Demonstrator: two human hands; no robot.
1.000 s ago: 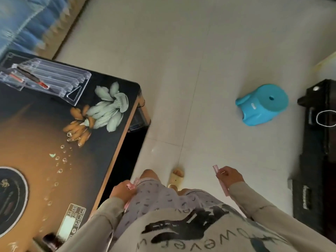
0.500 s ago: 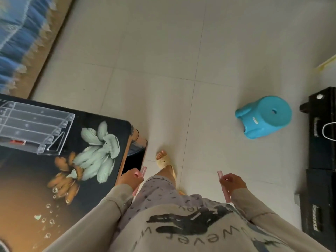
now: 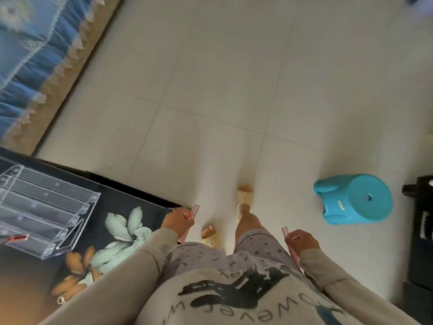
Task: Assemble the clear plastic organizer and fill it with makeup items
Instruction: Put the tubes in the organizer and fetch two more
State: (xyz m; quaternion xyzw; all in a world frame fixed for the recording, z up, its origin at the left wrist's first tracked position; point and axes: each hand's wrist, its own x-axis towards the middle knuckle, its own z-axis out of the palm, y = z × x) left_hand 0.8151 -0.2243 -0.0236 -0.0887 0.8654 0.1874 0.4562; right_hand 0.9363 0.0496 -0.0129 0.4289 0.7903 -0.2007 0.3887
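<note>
1. Both my hands are closed on slim pink makeup tubes: my left hand (image 3: 178,221) grips one pink tube (image 3: 194,210) at the corner of the worktop (image 3: 131,202), my right hand (image 3: 302,240) grips a second pink tube (image 3: 286,232) down by my hip.
2. Standing on the tiled floor (image 3: 210,90) in slippers, I face away from the job; the clear plastic organizer (image 3: 44,207) sits assembled on the dark floral worktop, well to my left, its tiered troughs mostly bare except for a small red item (image 3: 16,238) in the front row.
3. My judgement: filling has barely begun, and these two tubes go in next.
4. Risk one: the tubes are thin and pinched only by fingertips, so a loose grip while I turn could send one rolling across the tiles.
5. Risk two: the organizer looks light and stands near the worktop's edge, so a careless push with a tube could slide or tip it.
6. Risk three: the blue stool (image 3: 356,202) stands near my right foot, a tripping point if I step back blindly.
</note>
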